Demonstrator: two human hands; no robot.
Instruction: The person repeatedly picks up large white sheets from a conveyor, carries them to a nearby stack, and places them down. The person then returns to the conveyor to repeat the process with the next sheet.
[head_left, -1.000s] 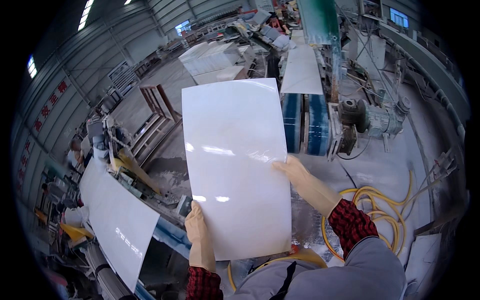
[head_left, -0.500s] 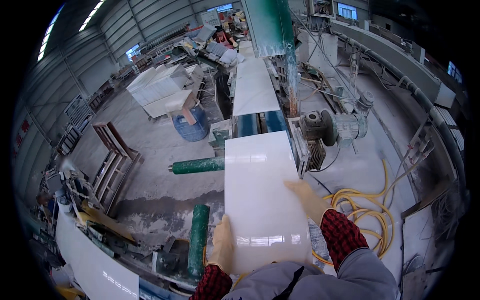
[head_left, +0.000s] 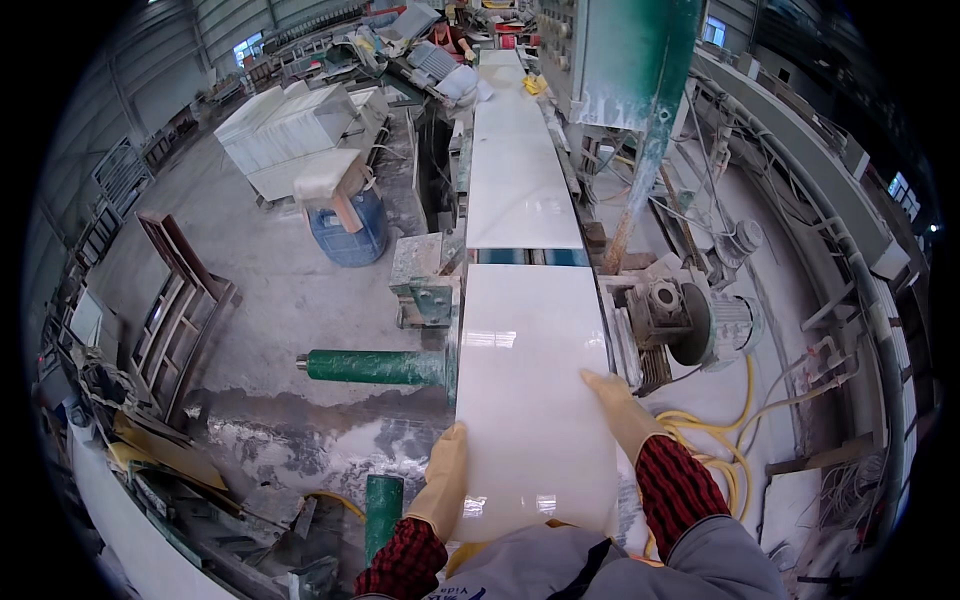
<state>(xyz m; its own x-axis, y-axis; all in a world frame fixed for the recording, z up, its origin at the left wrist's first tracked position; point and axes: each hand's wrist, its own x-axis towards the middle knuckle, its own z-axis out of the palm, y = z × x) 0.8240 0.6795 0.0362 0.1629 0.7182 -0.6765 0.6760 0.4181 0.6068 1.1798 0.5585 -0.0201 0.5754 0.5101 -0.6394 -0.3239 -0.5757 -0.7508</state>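
A glossy white slab (head_left: 535,400) stretches away from my body, its far end at the conveyor. My left hand (head_left: 443,480), in a cream rubber glove, grips its left edge. On the opposite edge, farther forward, is my right hand (head_left: 618,410), gloved alike and closed on the rim with the thumb on top. The fingers under the slab are hidden. Ahead lies a second white slab (head_left: 525,180) on the line, with a narrow strip of blue conveyor belt (head_left: 500,256) between the two.
Left of the slab are a green roller (head_left: 375,367) and another green roller (head_left: 383,515). A motor (head_left: 715,325) and a coiled yellow hose (head_left: 735,460) are on the right. A blue drum (head_left: 350,230) stands beyond. Far ahead, another person (head_left: 452,42) is beside the line.
The slab has moved forward onto the line and lies flatter. The belt gap before the second slab has narrowed. Both hands stay on its edges, and my view has shifted.
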